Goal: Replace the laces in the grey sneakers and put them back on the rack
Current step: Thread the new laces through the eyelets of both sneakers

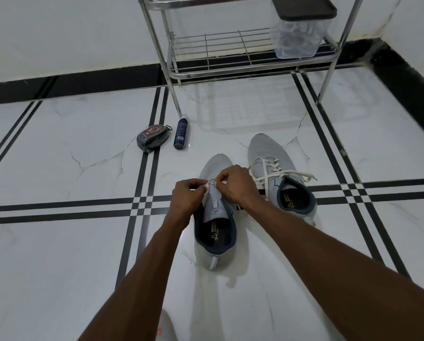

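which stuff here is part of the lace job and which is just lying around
Job: near sneaker; white lace pinched by left hand and right hand; laced sneaker; rack.
Lying about: spray can; black pouch; plastic container.

Both hands are pinching a white lace (211, 182) over the near grey sneaker (214, 217): left hand (186, 201), right hand (235, 184). The laced sneaker (275, 173) is lying beside it, below the rack (230, 57).

tiled floor (58, 242): sneakers (277, 173), spray can (180, 134), maybe polish sponge (153, 138), rack (243, 60).
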The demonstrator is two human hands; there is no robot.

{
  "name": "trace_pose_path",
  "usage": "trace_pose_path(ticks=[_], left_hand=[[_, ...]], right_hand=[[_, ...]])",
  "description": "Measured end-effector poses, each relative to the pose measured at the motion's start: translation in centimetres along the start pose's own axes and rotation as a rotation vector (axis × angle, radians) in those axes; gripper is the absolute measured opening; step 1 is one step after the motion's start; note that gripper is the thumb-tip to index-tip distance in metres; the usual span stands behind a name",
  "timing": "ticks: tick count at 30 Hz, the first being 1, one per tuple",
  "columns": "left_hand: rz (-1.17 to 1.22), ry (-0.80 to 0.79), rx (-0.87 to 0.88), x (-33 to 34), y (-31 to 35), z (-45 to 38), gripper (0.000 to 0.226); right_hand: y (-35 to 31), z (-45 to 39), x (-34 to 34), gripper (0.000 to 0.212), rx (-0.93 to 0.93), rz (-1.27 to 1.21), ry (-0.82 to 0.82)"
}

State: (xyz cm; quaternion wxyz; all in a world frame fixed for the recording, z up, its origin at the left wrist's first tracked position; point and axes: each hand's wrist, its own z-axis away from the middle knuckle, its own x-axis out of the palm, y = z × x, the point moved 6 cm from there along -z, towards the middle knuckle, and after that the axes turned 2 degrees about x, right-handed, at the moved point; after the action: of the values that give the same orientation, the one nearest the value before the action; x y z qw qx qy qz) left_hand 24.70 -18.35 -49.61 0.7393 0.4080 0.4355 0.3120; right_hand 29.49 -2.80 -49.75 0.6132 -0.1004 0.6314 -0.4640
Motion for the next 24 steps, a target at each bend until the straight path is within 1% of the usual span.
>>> trace_pose_path(ticks=[4,8,10,12,14,17,19,24], left_hand=[[-0.073,0.020,0.058,-0.1,0.5,0.4,0.023],[-0.183,0.055,0.120,0.0,1.3,0.6,0.027],[-0.261,0.060,0.176,0.3,2.1,0.9,0.028],[-0.307,0.064,0.216,0.7,2.5,1.1,0.029],[-0.276,0.056,0.183,0.7,2.3,1.1,0.029],[-0.146,0.006,0.084,0.4,1.1,0.6,0.028],[-0.087,-0.013,0.044,0.5,0.6,0.4,0.027],[-0.017,0.008,0.002,0.8,0.3,0.2,0.027]], right_hand=[[-0.1,0.3,0.0,0.012,-0.023,0.024,0.006],[-0.9,0.8,-0.1,0.014,-0.118,0.171,0.032],[-1.2,1.0,0.4,0.016,-0.170,0.263,0.012],[-1.1,0.8,0.9,0.020,-0.181,0.287,-0.019],[-0.6,0.4,1.0,0.018,-0.111,0.244,-0.022],[0.3,-0.2,0.8,0.018,0.047,0.077,0.004],[0.7,-0.5,1.0,0.018,0.143,0.011,-0.022],[1.6,-1.0,1.5,0.022,0.360,-0.148,-0.066]])
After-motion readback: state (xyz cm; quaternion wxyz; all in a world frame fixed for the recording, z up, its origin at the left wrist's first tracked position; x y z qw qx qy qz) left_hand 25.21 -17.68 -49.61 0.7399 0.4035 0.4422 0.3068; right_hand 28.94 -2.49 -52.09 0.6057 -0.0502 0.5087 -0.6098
